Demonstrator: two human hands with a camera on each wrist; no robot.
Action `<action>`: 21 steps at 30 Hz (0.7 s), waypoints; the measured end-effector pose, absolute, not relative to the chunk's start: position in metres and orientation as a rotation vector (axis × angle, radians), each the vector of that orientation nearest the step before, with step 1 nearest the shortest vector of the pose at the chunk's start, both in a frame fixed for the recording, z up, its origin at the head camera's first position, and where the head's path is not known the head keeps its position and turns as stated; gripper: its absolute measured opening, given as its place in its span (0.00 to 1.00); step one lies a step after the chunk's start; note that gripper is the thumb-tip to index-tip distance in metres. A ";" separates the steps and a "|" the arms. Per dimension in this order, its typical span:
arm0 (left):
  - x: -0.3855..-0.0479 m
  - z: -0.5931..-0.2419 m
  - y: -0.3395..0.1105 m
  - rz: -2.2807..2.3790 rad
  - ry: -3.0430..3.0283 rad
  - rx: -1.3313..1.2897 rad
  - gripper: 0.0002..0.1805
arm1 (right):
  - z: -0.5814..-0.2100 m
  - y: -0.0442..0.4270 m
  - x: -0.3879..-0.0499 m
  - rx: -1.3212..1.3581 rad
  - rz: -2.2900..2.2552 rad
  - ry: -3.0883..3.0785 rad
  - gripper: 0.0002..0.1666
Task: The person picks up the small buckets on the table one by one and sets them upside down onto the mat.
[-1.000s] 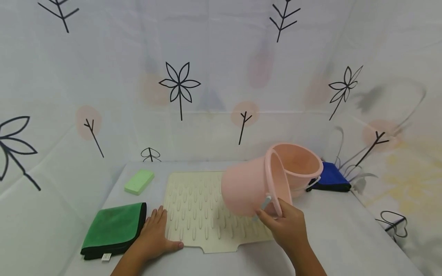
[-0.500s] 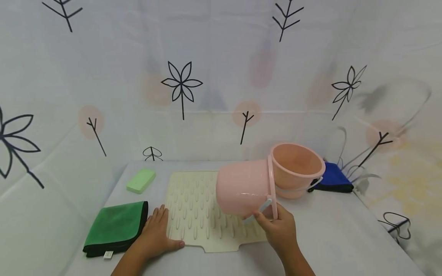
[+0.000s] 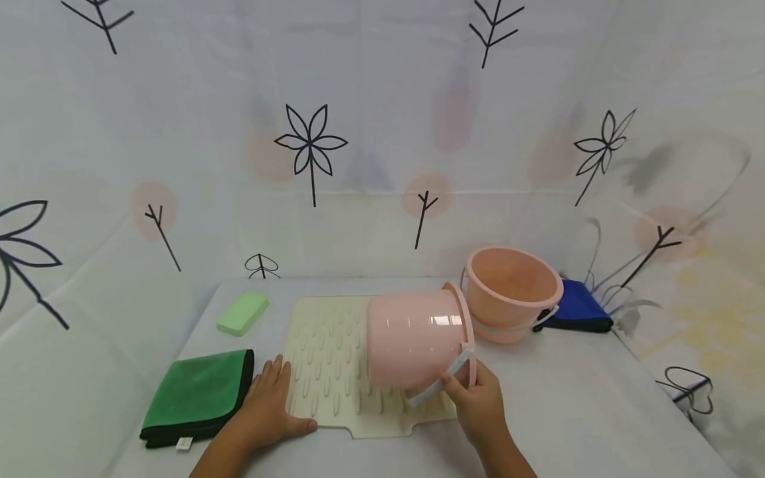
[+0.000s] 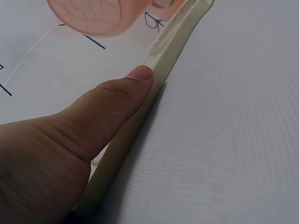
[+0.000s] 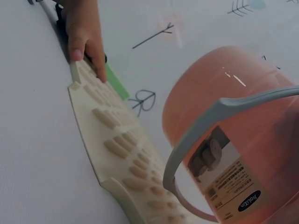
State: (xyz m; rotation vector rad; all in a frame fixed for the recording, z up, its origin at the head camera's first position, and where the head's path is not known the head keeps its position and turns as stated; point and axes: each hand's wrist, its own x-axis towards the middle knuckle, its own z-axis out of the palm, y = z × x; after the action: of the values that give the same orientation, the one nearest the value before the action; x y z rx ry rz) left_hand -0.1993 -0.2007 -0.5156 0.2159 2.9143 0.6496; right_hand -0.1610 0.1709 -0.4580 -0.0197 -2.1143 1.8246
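A pink bucket is held on its side by the right hand, over the right part of a cream ribbed board, its mouth facing right and its base left; whether the two are touching cannot be told from the head view. By its thin, glossy plastic wall, the bucket can be judged light, fairly stiff and a little slippery, unlikely to shatter but apt to swing if taken at one point only. The rim is probably its best hold, being thicker than the wall; the pale handle hangs loose and would be expected to give less control. The rim is pinched near the handle's end, with the thumb laid outside; the fingers behind it are largely hidden. The board looks flat and stiff, and is probably best steadied at its edges. At its near-left corner the left hand is rested palm down, fingers spread along the left edge, thumb stretched along the near one.
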 end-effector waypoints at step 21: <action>-0.202 -0.516 -0.201 0.632 2.912 0.224 0.83 | -0.468 0.161 -0.158 0.089 2.169 -1.903 0.06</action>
State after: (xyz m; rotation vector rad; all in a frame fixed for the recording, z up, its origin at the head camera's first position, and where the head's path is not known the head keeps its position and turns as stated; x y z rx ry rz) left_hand -0.2018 -0.2009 -0.5160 0.2235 2.9121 0.6319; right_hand -0.1581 0.1615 -0.4675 0.0892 -1.9031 2.1694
